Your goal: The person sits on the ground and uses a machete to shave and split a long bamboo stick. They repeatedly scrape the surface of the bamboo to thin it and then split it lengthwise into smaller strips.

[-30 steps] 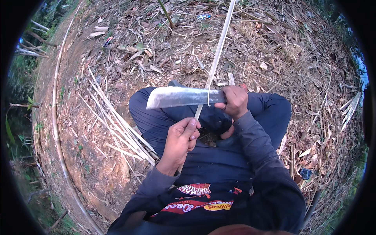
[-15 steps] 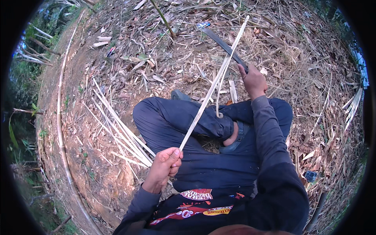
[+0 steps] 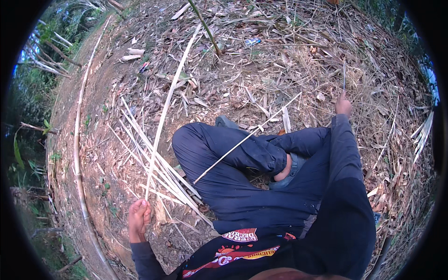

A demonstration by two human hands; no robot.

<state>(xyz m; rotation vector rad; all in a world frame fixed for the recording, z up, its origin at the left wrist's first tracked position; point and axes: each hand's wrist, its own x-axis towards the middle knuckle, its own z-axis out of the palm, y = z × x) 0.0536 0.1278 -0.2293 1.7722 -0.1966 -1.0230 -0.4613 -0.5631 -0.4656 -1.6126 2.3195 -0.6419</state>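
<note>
The left hand (image 3: 139, 218) is closed in a fist round the near end of a pale strip (image 3: 164, 112), low toward the near left corner of the ground (image 3: 109, 233). From that fist the strip runs straight out, its long axis pointing away from the body toward the ground's far edge and leaning a little right. The left hand is the nearer one; the strip lies wholly ahead of it, with only the near tip in its grasp.

On the way the strip crosses over the pile (image 3: 173, 183) of similar strips (whether it touches them, one cannot tell). The pile lies just right of the left hand and beside the person's left knee, its own axis slanting the other way, far end to the left.

The right hand (image 3: 344, 104) is well apart, out toward the ground's right edge, fingers wrapped round a knife (image 3: 344, 77) seen nearly edge-on and pointing away. Between the hands, a sliver (image 3: 242, 141) lies slantwise across the trousers (image 3: 247, 205).
</note>
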